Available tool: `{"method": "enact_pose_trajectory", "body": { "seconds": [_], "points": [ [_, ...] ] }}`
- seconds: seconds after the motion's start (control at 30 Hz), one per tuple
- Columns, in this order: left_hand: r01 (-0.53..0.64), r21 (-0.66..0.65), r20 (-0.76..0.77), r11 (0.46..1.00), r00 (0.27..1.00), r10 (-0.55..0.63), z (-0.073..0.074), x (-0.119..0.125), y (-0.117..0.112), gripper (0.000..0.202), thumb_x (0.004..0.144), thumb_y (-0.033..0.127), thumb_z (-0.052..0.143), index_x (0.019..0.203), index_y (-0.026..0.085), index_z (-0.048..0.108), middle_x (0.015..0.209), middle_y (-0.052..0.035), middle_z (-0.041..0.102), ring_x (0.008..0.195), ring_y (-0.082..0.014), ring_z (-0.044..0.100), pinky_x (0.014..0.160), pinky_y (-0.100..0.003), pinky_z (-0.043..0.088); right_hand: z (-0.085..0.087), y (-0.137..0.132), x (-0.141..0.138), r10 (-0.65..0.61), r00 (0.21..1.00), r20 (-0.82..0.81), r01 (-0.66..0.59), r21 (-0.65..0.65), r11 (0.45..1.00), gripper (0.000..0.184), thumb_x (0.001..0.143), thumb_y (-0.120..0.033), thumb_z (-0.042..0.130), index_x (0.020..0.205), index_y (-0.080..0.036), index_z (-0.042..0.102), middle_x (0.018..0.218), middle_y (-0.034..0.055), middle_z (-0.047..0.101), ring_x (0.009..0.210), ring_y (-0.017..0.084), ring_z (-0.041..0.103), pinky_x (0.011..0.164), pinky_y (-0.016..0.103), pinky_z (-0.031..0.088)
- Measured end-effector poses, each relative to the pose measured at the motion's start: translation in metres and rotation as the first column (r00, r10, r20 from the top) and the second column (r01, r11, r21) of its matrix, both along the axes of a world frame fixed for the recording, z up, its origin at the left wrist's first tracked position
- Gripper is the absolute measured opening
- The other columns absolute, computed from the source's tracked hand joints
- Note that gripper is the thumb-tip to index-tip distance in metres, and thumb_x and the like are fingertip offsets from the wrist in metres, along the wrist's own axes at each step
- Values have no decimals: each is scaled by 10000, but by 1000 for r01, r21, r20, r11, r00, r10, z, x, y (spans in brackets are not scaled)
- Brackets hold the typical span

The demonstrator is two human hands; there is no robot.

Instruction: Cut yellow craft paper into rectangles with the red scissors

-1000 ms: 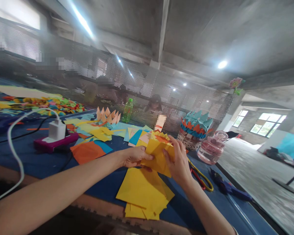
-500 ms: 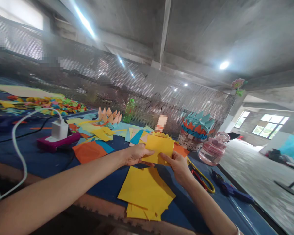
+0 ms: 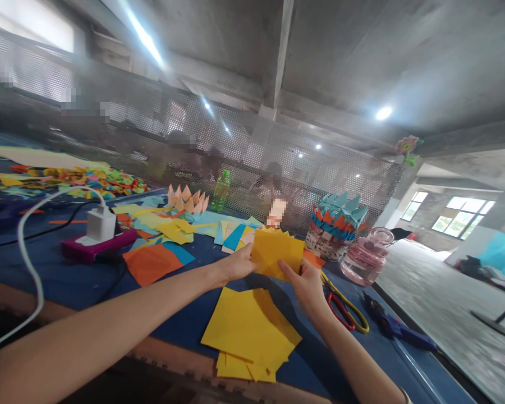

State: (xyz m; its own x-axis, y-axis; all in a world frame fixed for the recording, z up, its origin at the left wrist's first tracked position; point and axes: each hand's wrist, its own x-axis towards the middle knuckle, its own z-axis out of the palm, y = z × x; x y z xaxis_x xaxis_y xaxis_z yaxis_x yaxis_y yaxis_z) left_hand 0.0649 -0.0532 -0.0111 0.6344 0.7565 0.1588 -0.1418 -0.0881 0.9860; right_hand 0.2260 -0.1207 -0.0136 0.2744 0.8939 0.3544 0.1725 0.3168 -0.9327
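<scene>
A yellow sheet of paper (image 3: pixel 278 251) is held up above the table between my two hands. My right hand (image 3: pixel 306 280) pinches its lower right side, thumb on the near face. At the left edge of the sheet is my left hand (image 3: pixel 239 264), its fingertips hidden behind the paper. Just below lies a stack of yellow paper sheets (image 3: pixel 250 331). Behind the held sheet, the pointed tips of something yellow (image 3: pixel 273 230) show. Scissors (image 3: pixel 345 306) with red and yellow handles lie right of my right hand.
On the right stand a pink glass jar (image 3: pixel 365 258), a basket of folded paper (image 3: pixel 332 224) and a blue glue gun (image 3: pixel 398 325). Leftward are a purple power strip (image 3: pixel 96 246) with a white cable, and orange paper (image 3: pixel 151 264). A green bottle (image 3: pixel 222 191) and peach paper points (image 3: pixel 187 201) stand behind.
The yellow sheet has risen slightly, moved right and turned more upright. My left thumb, earlier on its near face, has gone behind its left edge.
</scene>
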Motion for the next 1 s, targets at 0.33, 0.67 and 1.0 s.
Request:
{"method": "enact_pose_trajectory", "body": {
  "seconds": [0.33, 0.67, 1.0],
  "points": [
    [84, -49, 18, 995, 996, -83, 3, -1, -4, 599, 589, 52, 599, 1172, 161, 515, 1057, -83, 660, 1002, -241, 595, 867, -364, 450, -6, 3, 4, -44, 993, 107, 41, 25, 999, 357, 695, -405, 678, 922, -132, 634, 914, 81, 711, 831, 232, 657, 692, 299, 517],
    [5, -44, 71, 999, 997, -2, 8, -3, 1, 416, 649, 280, 704, 1029, 159, 585, 905, -57, 688, 859, -212, 641, 802, -336, 474, -5, 2, 3, 24, 999, 36, -24, -7, 1000, 398, 668, -436, 699, 922, -135, 644, 926, 91, 711, 823, 241, 659, 684, 307, 518],
    [-14, -69, 95, 998, 995, 20, 16, -7, -9, 416, 672, 424, 688, 1016, 194, 643, 941, -70, 704, 942, -249, 635, 794, -319, 493, 2, -5, -5, 231, 941, -247, -264, -109, 958, 394, 620, -425, 742, 898, -159, 660, 890, 104, 718, 892, 279, 655, 683, 350, 538]
  ]
}}
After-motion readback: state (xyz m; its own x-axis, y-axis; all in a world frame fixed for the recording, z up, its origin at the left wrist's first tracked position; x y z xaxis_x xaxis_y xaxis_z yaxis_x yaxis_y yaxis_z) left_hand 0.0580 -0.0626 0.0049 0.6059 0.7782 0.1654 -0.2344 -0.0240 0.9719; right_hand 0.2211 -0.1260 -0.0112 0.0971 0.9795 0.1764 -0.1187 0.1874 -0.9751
